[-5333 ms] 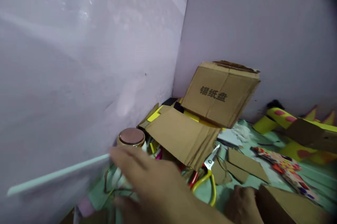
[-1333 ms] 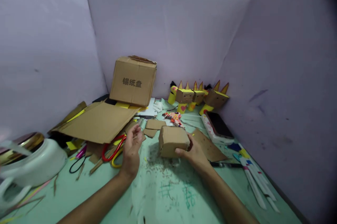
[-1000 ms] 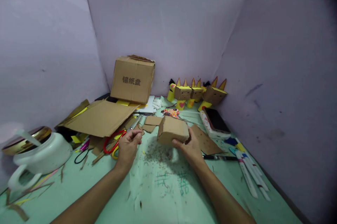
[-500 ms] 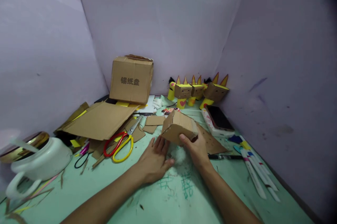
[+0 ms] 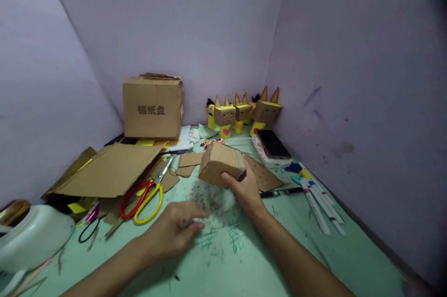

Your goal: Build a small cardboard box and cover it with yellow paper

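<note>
My right hand grips a small folded cardboard box by its right end, with the thumb on the near face. The box is tilted and held over the green tabletop. To its lower left, my left hand hovers over or rests on the surface with nothing seen in it; its thumb and forefinger point right with a gap between them. Dark smudges and green pen marks show on the table by those fingertips. Scissors with one red and one yellow handle lie left of the box.
A larger cardboard box stands at the back left behind flat cardboard sheets. Yellow-and-cardboard figures line the back wall. On the right are a phone and several white markers. A white pot sits at far left.
My left hand has lifted from flat on the table and drawn back toward me, its fingers curling. The head view has turned right. My right hand keeps hold of the small box.
</note>
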`<state>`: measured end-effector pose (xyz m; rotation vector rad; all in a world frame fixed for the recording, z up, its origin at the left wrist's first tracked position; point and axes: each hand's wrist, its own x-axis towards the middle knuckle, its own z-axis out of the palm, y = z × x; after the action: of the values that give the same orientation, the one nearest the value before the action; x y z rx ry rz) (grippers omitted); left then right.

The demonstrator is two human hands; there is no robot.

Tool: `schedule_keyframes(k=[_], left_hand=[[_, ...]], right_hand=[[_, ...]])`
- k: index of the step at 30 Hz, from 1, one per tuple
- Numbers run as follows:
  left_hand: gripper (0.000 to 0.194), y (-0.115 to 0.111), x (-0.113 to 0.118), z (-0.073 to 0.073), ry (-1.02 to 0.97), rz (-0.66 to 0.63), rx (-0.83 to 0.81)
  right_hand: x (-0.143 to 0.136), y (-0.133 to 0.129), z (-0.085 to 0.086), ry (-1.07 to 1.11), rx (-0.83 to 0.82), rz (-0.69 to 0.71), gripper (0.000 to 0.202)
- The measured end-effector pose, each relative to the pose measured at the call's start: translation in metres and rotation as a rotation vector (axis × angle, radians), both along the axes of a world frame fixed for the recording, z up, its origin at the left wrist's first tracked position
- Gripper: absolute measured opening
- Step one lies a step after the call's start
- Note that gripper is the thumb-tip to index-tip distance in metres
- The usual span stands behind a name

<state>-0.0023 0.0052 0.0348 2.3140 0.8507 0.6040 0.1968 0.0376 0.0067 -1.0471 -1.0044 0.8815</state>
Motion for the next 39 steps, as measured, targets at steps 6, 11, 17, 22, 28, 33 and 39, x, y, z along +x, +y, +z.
schedule_keyframes(k=[6,11,17,22,28,33,39], left_hand=[[0.017,0.031,0.042,-0.036,0.127,0.215,0.055],[0.021,0.031,0.048,-0.049,0.207,0.259,0.108],[0.019,0.035,0.058,-0.045,0.342,0.26,0.179],[0.019,0.032,0.029,-0.034,0.285,0.166,0.163],[0.028,0.034,-0.032,-0.005,0.156,0.218,-0.13],[0.013,0.035,0.001,-0.012,0.128,0.202,-0.074],[0.021,0.035,0.043,-0.04,0.21,0.206,0.1]], right_hand=[[0.0,-0.001,0.001,0.005,0.011,-0.021,0.072],[-0.001,-0.002,0.001,0.02,0.015,0.028,0.07],[0.0,-0.002,0.0,0.008,0.012,0.0,0.067],[0.0,-0.001,-0.003,0.01,0.01,0.036,0.067],[-0.002,0.002,-0.006,0.013,0.026,0.08,0.073],[-0.003,0.001,-0.005,0.006,0.008,0.062,0.071],[-0.004,-0.001,-0.006,-0.026,0.009,0.05,0.07]])
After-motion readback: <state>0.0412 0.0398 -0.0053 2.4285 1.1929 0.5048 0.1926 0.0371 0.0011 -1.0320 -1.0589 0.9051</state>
